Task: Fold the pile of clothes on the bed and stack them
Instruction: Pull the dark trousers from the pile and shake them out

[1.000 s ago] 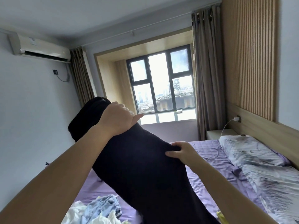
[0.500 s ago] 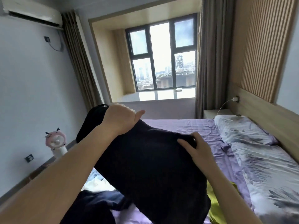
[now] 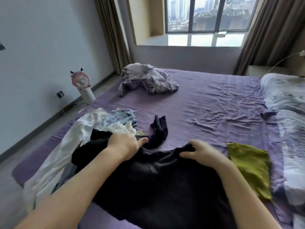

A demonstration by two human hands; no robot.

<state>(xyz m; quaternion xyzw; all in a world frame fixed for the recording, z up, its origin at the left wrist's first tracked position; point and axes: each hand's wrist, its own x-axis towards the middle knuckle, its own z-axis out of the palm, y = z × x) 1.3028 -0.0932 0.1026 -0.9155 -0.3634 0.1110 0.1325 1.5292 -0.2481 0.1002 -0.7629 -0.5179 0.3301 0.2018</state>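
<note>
A large black garment (image 3: 158, 184) lies spread on the purple bed sheet (image 3: 206, 104) in front of me. My left hand (image 3: 123, 143) grips its far left edge, thumb pointing right. My right hand (image 3: 199, 151) pinches its far right edge. To the left lies a heap of white and light blue clothes (image 3: 99, 124). A small dark navy piece (image 3: 159, 128) lies just beyond the black garment. An olive green folded cloth (image 3: 250, 166) rests flat to the right of my right hand.
A crumpled lilac patterned garment (image 3: 148, 78) sits at the bed's far side. Patterned pillows (image 3: 287, 96) line the right edge. A pink fan (image 3: 82, 85) stands on the floor by the left wall. The window and curtains are beyond the bed.
Both hands have brought the black garment down from the air onto the bed, and it now lies spread flat. My view has tilted down from the window to the sheet.
</note>
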